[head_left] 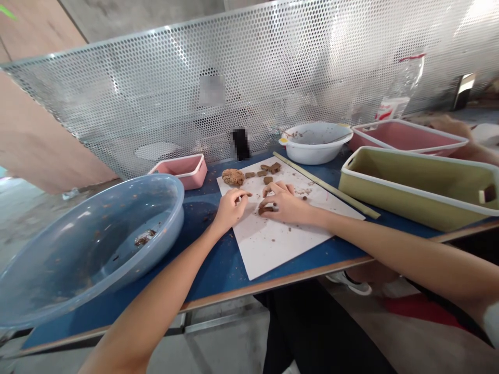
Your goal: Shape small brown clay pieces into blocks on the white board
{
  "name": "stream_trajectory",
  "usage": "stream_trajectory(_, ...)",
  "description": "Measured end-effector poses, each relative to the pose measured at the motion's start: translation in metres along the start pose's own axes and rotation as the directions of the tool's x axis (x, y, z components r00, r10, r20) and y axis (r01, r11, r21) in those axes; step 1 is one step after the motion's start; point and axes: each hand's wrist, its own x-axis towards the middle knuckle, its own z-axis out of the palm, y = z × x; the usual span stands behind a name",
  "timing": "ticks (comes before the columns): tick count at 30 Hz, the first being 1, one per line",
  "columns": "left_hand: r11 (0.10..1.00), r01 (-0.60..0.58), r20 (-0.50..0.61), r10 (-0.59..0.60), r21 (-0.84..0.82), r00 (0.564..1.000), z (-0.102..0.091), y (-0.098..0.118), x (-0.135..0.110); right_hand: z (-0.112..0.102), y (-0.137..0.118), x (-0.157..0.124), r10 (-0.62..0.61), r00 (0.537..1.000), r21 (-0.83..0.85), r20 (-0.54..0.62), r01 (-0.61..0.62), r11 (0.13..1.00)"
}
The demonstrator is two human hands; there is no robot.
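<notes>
1. We see a flat white rectangular board (273,239) lying matte and smooth on the blue worktop (210,275), dusted with brown crumbs.
2. The right hand (284,203) rests on the board with its fingers bent over a short brown clay roll (265,210), gripping it against the white surface.
3. The left hand (230,208) is loosely curled just beside it, its fingertips at a small brown clay crumb (248,194); we cannot tell whether it pinches the crumb or only touches it.
4. At the far edge of the board sit a rough, rounded brown clay lump (233,177) and a few small cut brown clay pieces (270,169), which look dull and grainy.
5. A long pale wooden stick (327,184) lies slantwise along the right side of the board.
6. To the left, a large round translucent blue plastic basin (47,280) holds a small clump of brown residue (145,237) and scattered specks.
7. A small pink rectangular tray (187,169) stands behind the basin.
8. A round white plastic bowl (315,150), smeared with brown inside, stands behind the board.
9. On the right stand a long olive-yellow rectangular tub (390,200) with a white rim and a pink rectangular tub (405,136) behind it.
10. A perforated shiny metal screen (234,78) backs the worktop.
</notes>
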Motion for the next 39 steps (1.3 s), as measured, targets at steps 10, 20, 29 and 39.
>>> stream_trajectory(10, 1.0, -0.001, 0.008, 0.001, 0.017, 1.0, 0.001, 0.001, -0.001, -0.002, -0.005, 0.004, -0.015, 0.999, 0.025, 0.03, 0.015, 1.0)
stream_trajectory(20, 1.0, -0.005, 0.004, 0.005, 0.013, 1.0, 0.003, -0.001, -0.001, 0.0, 0.004, -0.001, -0.033, 0.999, -0.024, -0.022, 0.032, 0.999)
stream_trajectory(29, 1.0, -0.002, 0.013, 0.002, 0.024, 1.0, 0.003, 0.0, 0.0, 0.002, -0.003, 0.002, -0.018, 0.999, -0.006, -0.03, 0.017, 1.0)
stream_trajectory(39, 0.999, -0.021, 0.006, 0.02, 0.028, 1.0, 0.001, -0.002, 0.0, -0.015, 0.005, -0.003, -0.011, 0.996, -0.043, -0.094, 0.007, 0.999)
